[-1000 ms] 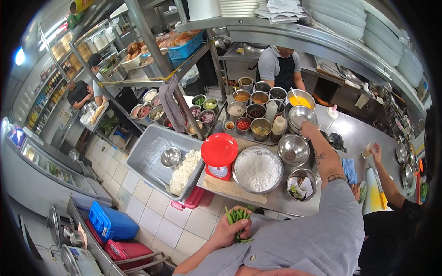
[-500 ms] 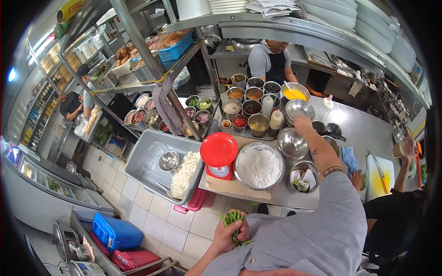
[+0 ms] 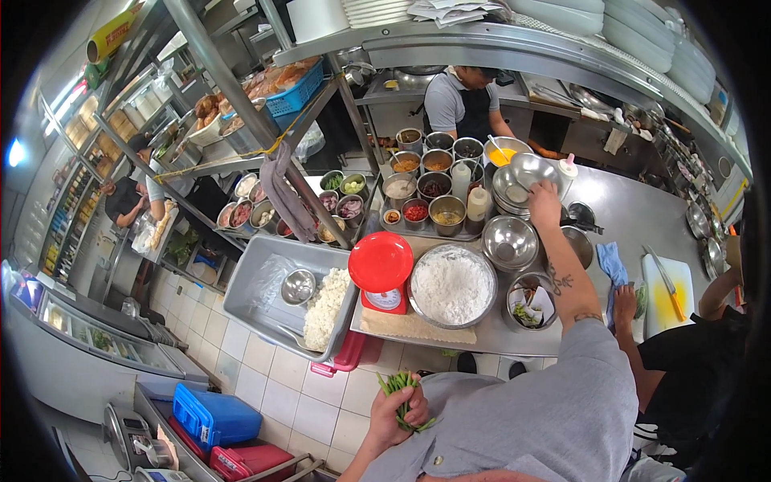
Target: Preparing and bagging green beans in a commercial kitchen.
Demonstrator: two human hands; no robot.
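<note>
My left hand (image 3: 395, 419) is closed around a bunch of green beans (image 3: 397, 385), held low in front of my grey shirt. My right arm reaches across the steel counter. At its end, my right hand (image 3: 544, 201) grips the near rim of a steel mixing bowl (image 3: 533, 169), tilted up above a stack of similar bowls (image 3: 506, 193). Just nearer stands another steel bowl (image 3: 509, 243). A large bowl of white flour (image 3: 451, 287) sits beside a red kitchen scale (image 3: 381, 265). To the flour's right is a steel container (image 3: 518, 321) with green trimmings and paper.
Ingredient tins (image 3: 434, 185) and squeeze bottles (image 3: 477, 206) crowd the counter's far side. At left stands a grey tub (image 3: 253, 309) with cooked rice. A co-worker's hand (image 3: 625, 305) rests near a white cutting board (image 3: 665, 293) and knife (image 3: 663, 273). Another person (image 3: 462, 104) stands opposite.
My right hand has lifted the top bowl from the stack and tilted it, shifting slightly right. My left hand keeps the beans. The person opposite has lowered their head.
</note>
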